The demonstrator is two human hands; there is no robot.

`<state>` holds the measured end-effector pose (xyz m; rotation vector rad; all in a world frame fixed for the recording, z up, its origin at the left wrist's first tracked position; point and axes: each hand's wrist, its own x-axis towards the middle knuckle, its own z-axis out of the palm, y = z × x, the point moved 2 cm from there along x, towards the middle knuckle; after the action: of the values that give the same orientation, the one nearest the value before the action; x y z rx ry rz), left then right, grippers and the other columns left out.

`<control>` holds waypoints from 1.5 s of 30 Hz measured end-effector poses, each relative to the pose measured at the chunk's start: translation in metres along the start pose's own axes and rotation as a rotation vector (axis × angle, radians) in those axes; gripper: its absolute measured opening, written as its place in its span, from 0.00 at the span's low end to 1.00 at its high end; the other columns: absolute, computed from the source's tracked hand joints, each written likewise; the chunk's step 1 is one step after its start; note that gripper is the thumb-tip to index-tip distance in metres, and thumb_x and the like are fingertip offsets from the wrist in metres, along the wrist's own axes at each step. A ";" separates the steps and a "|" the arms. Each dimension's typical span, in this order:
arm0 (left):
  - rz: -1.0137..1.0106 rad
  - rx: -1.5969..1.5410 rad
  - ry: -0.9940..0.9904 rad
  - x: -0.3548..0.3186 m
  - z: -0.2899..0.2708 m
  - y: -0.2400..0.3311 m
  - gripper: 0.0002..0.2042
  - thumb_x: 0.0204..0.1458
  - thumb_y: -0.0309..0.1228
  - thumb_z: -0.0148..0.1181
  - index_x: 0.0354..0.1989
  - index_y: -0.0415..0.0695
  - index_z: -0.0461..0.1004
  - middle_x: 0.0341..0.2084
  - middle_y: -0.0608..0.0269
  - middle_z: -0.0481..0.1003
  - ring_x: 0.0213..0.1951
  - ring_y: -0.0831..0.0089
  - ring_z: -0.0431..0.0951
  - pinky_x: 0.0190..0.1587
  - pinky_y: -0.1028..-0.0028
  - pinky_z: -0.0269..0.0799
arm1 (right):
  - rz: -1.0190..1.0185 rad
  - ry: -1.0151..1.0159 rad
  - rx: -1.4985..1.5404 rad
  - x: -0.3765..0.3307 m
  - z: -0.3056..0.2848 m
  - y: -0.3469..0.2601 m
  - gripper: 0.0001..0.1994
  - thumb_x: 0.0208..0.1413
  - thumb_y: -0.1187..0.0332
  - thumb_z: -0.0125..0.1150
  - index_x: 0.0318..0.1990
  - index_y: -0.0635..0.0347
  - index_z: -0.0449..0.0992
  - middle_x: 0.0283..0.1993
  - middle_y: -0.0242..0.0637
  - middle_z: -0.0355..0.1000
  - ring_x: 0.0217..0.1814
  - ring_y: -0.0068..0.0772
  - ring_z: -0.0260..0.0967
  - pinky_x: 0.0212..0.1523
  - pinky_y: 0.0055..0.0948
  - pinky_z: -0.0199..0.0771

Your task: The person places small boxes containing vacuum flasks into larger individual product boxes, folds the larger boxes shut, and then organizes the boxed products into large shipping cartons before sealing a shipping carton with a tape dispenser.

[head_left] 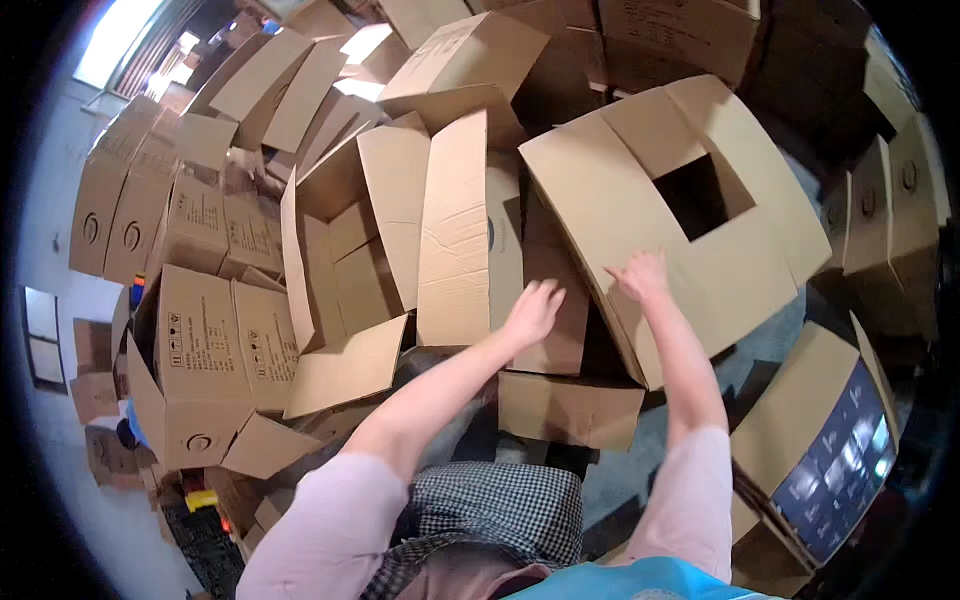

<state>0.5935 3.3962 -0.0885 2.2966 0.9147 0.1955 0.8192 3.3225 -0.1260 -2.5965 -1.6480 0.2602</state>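
Note:
My right hand [640, 275] rests on the top of a large cardboard box [720, 290], near its left edge. Its index finger points out to the left and nothing is in its grasp. That box is tilted, and its flaps are folded inward around a dark square gap. To the left, my left hand [535, 313] hovers at or touches a darker brown cardboard panel [560, 345], fingers loosely bent and holding nothing I can see. An upright flap [455, 240] stands just left of it, beside an opened box [350, 270] whose inside shows.
Printed cartons [205, 345] are stacked on the left. A low flap [570, 410] juts out before my body. At the lower right stands a box with dark blue, shiny contents [835, 470]. More cartons [465, 60] crowd the back, and others [890, 205] line the right side.

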 end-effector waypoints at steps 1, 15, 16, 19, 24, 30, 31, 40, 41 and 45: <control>0.036 0.087 0.120 0.041 0.009 0.015 0.17 0.59 0.38 0.50 0.50 0.36 0.67 0.43 0.41 0.69 0.48 0.45 0.69 0.51 0.57 0.68 | -0.002 -0.116 0.020 -0.014 -0.038 0.004 0.25 0.58 0.47 0.51 0.35 0.63 0.79 0.46 0.46 0.74 0.51 0.45 0.70 0.59 0.45 0.59; 0.725 0.576 -0.477 0.200 0.192 0.192 0.28 0.56 0.55 0.48 0.47 0.39 0.70 0.47 0.46 0.71 0.57 0.56 0.66 0.65 0.57 0.51 | 1.350 0.071 1.377 -0.238 0.131 0.232 0.44 0.52 0.35 0.51 0.62 0.68 0.60 0.59 0.55 0.61 0.62 0.46 0.58 0.57 0.37 0.63; 0.740 0.470 -0.480 0.195 0.175 0.214 0.25 0.56 0.53 0.50 0.41 0.38 0.73 0.41 0.46 0.75 0.52 0.54 0.72 0.63 0.59 0.57 | 1.393 0.174 1.455 -0.224 0.172 0.246 0.42 0.50 0.34 0.52 0.59 0.66 0.64 0.53 0.51 0.65 0.54 0.44 0.63 0.51 0.38 0.67; 0.736 0.495 -0.160 0.123 0.057 0.222 0.19 0.52 0.44 0.60 0.31 0.36 0.72 0.28 0.48 0.74 0.35 0.53 0.75 0.41 0.61 0.68 | 1.476 -0.136 1.214 -0.165 0.157 0.217 0.23 0.50 0.53 0.59 0.43 0.67 0.79 0.36 0.49 0.77 0.40 0.47 0.75 0.41 0.42 0.75; -0.181 0.750 -0.549 0.021 0.022 0.108 0.42 0.53 0.59 0.52 0.61 0.29 0.55 0.55 0.28 0.62 0.55 0.42 0.68 0.56 0.53 0.63 | 1.263 0.087 1.249 -0.164 0.108 0.228 0.19 0.48 0.62 0.58 0.41 0.71 0.77 0.47 0.60 0.74 0.56 0.52 0.70 0.54 0.40 0.69; -0.709 -0.253 -0.410 0.019 0.049 0.093 0.59 0.41 0.73 0.51 0.69 0.36 0.37 0.65 0.34 0.49 0.66 0.47 0.51 0.65 0.44 0.44 | 0.976 0.084 1.051 -0.179 -0.091 0.220 0.17 0.42 0.67 0.57 0.38 0.70 0.77 0.37 0.52 0.76 0.44 0.47 0.74 0.42 0.39 0.72; -0.770 -0.478 -0.488 0.026 0.038 0.128 0.59 0.39 0.74 0.52 0.68 0.37 0.43 0.64 0.37 0.52 0.63 0.48 0.55 0.63 0.40 0.44 | 0.924 0.050 1.072 -0.182 -0.114 0.231 0.13 0.43 0.67 0.56 0.32 0.69 0.77 0.34 0.50 0.76 0.39 0.46 0.76 0.36 0.42 0.75; -0.729 -0.809 -0.546 -0.011 -0.029 0.238 0.21 0.49 0.43 0.54 0.47 0.41 0.63 0.46 0.42 0.66 0.46 0.43 0.69 0.46 0.24 0.59 | 0.807 0.127 0.917 -0.289 -0.334 0.185 0.16 0.45 0.69 0.48 0.27 0.78 0.76 0.25 0.55 0.76 0.24 0.46 0.78 0.33 0.37 0.80; -0.696 -0.895 -0.660 -0.021 -0.035 0.234 0.23 0.52 0.43 0.53 0.50 0.41 0.62 0.53 0.40 0.63 0.52 0.39 0.66 0.46 0.26 0.62 | 0.737 0.238 0.793 -0.308 -0.347 0.166 0.16 0.46 0.68 0.47 0.25 0.76 0.77 0.24 0.53 0.76 0.25 0.43 0.78 0.35 0.35 0.80; -0.579 -0.943 -0.797 -0.062 -0.028 0.244 0.20 0.53 0.30 0.57 0.54 0.38 0.65 0.51 0.47 0.68 0.52 0.49 0.70 0.46 0.42 0.73 | 0.940 0.560 0.556 -0.407 -0.338 0.093 0.16 0.46 0.62 0.53 0.34 0.70 0.75 0.35 0.54 0.76 0.38 0.47 0.76 0.41 0.41 0.76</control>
<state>0.6745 3.2368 0.0911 1.0200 0.7626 -0.4310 0.7909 2.9294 0.2392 -2.4353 -0.0941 -0.0018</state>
